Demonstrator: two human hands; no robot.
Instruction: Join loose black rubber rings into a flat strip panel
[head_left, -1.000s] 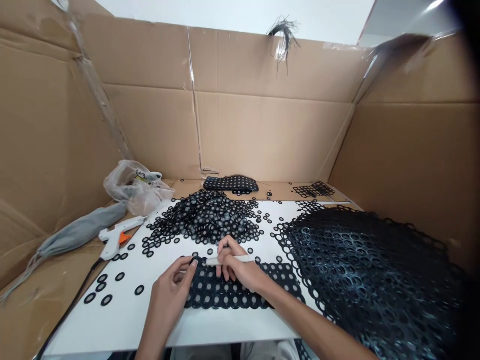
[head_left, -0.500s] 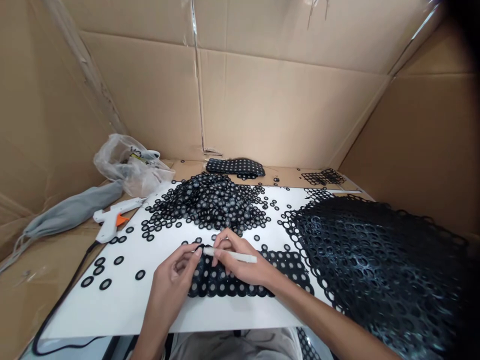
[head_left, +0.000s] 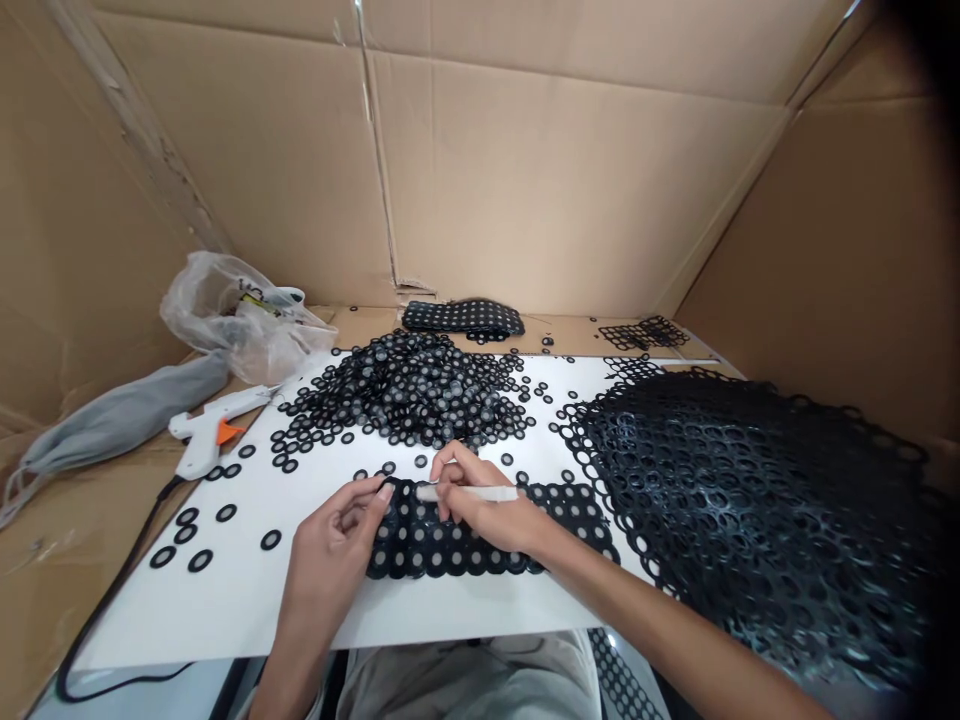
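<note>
We record: 1 tall brown cardboard rear wall, softly lit, horizontally creased, with 1 vertical seam; 2 brown cardboard side walls, the right one darker; 1 flat white work board; 1 brown cardboard base, showing beyond the board's left and rear edges.

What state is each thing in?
White stick tool: in right grip
Black dotted ring mat: spread, left grip at one corner
White plastic glue gun: lying, cord attached
Small black rings: heaped, some scattered
Clear plastic bag: crumpled
Grey cloth pouch: lying
Black ring netting: heaped
</note>
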